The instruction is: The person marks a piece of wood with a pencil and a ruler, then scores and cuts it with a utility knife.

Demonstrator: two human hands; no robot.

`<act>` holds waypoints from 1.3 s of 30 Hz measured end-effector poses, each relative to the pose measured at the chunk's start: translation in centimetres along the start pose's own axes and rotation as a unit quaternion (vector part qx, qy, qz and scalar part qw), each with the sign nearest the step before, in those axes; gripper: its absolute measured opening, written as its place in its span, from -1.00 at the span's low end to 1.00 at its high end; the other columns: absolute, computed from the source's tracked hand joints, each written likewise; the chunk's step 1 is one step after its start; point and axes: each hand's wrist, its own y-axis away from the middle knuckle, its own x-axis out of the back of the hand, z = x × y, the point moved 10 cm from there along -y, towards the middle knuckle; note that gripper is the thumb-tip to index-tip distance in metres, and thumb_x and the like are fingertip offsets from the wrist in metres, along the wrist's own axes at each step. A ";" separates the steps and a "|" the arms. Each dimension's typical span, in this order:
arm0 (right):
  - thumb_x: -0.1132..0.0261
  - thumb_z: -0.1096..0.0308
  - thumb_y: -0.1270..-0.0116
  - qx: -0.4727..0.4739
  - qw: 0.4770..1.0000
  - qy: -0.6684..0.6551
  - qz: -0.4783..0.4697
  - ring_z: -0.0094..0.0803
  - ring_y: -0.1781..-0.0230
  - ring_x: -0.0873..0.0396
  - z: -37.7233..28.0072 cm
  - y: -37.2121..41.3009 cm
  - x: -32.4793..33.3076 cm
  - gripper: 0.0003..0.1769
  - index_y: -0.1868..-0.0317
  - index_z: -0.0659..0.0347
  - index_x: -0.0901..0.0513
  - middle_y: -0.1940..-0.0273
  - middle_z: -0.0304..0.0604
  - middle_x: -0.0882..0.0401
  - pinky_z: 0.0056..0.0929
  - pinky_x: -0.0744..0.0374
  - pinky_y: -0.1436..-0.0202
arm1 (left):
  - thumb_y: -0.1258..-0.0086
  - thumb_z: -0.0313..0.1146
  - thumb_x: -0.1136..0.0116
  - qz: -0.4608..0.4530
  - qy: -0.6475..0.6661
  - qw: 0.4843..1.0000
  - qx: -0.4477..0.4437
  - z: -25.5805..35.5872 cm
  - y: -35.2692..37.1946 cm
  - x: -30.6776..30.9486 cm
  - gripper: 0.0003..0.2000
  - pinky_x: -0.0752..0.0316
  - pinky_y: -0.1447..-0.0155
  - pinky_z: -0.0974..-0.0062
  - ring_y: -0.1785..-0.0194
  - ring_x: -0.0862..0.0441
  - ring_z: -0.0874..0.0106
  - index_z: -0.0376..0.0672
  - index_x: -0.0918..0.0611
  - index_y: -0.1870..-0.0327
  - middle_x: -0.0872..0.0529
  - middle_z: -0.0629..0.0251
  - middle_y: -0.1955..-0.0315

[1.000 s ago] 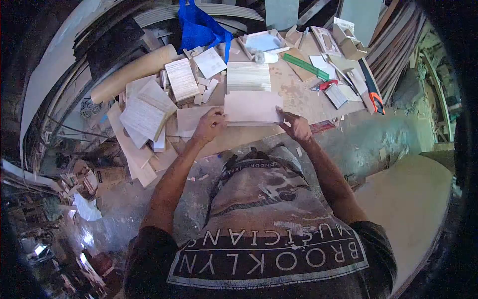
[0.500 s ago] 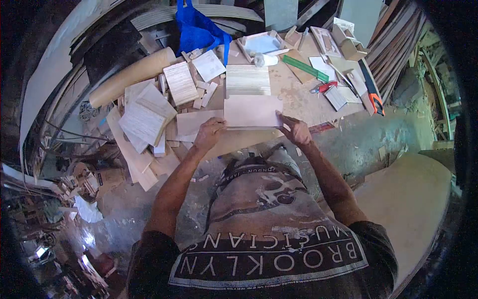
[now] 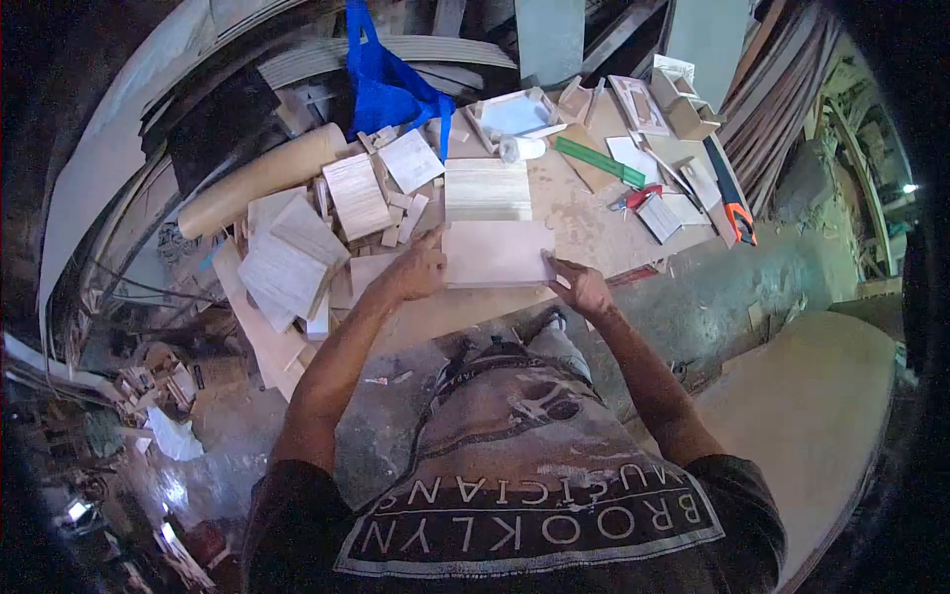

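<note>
A pale rectangular wooden board [image 3: 498,253] with small notches at its upper corners lies at the near side of the workbench, between my two hands. My left hand [image 3: 424,267] is closed on the board's left edge, fingers toward its upper corner. At the lower right corner, my right hand [image 3: 582,287] pinches the board between thumb and fingers. Just beyond it rests a light panel with streaked grain [image 3: 488,188]. Another flat wooden piece [image 3: 368,273] lies partly hidden beneath my left forearm.
Stacked wooden panels [image 3: 289,259] and a brown roll [image 3: 262,180] crowd the left. On the right lie a green ruler [image 3: 600,161], a red-handled tool [image 3: 643,196] and an orange-handled handsaw [image 3: 738,220]. A blue bag [image 3: 391,84] sits at the back.
My left hand has shifted up along the board's left edge from its lower corner. The right hand keeps its hold at the lower right. The whole view has moved slightly.
</note>
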 end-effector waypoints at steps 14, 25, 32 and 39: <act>-0.29 0.11 -0.34 0.013 1.000 0.009 0.009 -0.10 -0.07 -0.63 -0.3 0.4 -0.1 -0.36 -0.41 -0.09 -0.38 -0.15 -0.08 -0.61 -0.20 -0.62 -0.11 | -0.06 -0.25 -0.43 0.238 -0.040 0.970 -0.038 -0.9 1.4 -0.2 -0.70 -0.39 -0.33 0.20 -0.16 -0.54 0.02 -0.26 -0.74 0.25 -0.49 -0.15 -0.23; -0.35 0.18 -0.30 -0.035 0.994 -0.099 0.032 -0.12 -0.04 -0.65 -1.1 0.1 0.8 -0.38 -0.36 0.03 -0.46 -0.17 0.01 -0.59 -0.25 -0.62 -0.11 | -0.14 -0.28 -0.39 0.452 0.222 0.823 0.262 -4.4 5.1 -4.7 -0.65 -0.56 0.11 0.31 0.23 -0.68 0.30 -0.25 -0.74 0.07 -0.72 0.05 0.23; -0.35 0.25 -0.32 -0.097 0.973 -0.207 0.023 -0.13 -0.09 -0.64 -0.4 -0.1 0.7 -0.53 -0.18 0.26 -0.57 -0.17 0.06 -0.59 -0.29 -0.64 -0.03 | -0.17 -0.21 -0.40 0.363 0.220 0.856 0.296 -3.9 4.5 -3.6 -0.57 -0.53 0.12 0.38 0.30 -0.61 0.39 -0.23 -0.71 -0.05 -0.72 0.22 0.33; -0.30 0.41 -0.32 -0.295 0.821 -0.472 0.127 -0.38 0.22 -0.62 5.7 0.7 -3.0 -0.56 -0.18 0.34 -0.46 0.17 0.09 -0.67 -0.40 -0.59 0.23 | -0.22 -0.30 -0.39 0.293 0.298 0.854 0.309 -5.2 3.5 -4.3 -0.61 -0.39 0.38 0.53 0.49 -0.40 0.61 -0.19 -0.70 -0.08 -0.56 0.49 0.53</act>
